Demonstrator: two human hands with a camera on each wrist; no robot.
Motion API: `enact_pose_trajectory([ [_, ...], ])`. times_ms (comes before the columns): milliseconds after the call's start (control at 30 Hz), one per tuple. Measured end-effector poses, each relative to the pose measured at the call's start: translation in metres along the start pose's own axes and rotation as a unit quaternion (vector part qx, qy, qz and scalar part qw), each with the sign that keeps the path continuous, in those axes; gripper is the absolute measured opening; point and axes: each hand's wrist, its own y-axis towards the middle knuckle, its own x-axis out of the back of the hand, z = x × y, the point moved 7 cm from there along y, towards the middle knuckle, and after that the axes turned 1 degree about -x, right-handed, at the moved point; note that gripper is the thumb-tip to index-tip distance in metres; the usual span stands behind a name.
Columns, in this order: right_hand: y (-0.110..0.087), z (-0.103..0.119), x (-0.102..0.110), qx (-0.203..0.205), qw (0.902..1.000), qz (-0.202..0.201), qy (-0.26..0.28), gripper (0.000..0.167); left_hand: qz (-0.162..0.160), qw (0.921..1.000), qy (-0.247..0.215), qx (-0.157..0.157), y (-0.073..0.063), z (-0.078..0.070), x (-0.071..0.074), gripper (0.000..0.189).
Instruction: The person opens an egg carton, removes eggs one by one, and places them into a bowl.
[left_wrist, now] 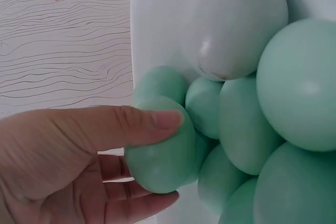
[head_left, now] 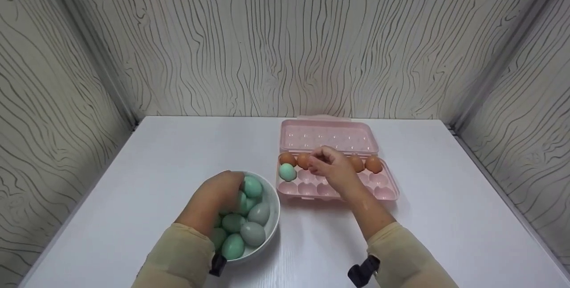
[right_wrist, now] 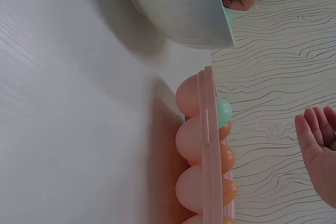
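In the left wrist view, my left hand [left_wrist: 68,156] pinches a pale green egg [left_wrist: 157,169] between thumb and fingers. That egg lies at the edge of a pile of green and greyish eggs [head_left: 253,233] in a white bowl [head_left: 276,219]. Over a pink egg carton [head_left: 307,189] hovers my right hand [head_left: 334,170], fingers loosely bent with nothing in them; the right wrist view shows the fingers apart from the carton. Brown eggs [head_left: 373,164] line the carton's back row, partly hidden by this hand. One light green egg [head_left: 287,172] sits at the left of the row in front.
The carton's lid [head_left: 329,134] lies folded back behind it on the white table [head_left: 200,145]. The bowl stands close to the carton's left front corner. Wood-patterned panels [head_left: 267,43] rise at the back and both sides.
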Motion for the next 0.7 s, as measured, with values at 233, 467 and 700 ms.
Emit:
enact_pose_trajectory([
  [233,0.001,-0.0003,-0.0005,0.007,1.0,0.0,-0.001,0.02,-0.018,0.9989,-0.032,0.03,-0.0037,0.0041,-0.0007,0.054],
  [467,0.0016,-0.0027,-0.0005,0.003,1.0,-0.004,-0.007,0.018,-0.015,0.9994,0.003,0.031,-0.0033,0.0057,-0.0001,0.064],
  [700,0.0022,-0.0049,0.0024,0.005,1.0,-0.004,-0.004,0.026,-0.014,0.9995,0.007,0.027,-0.0031,0.0033,0.003,0.074],
])
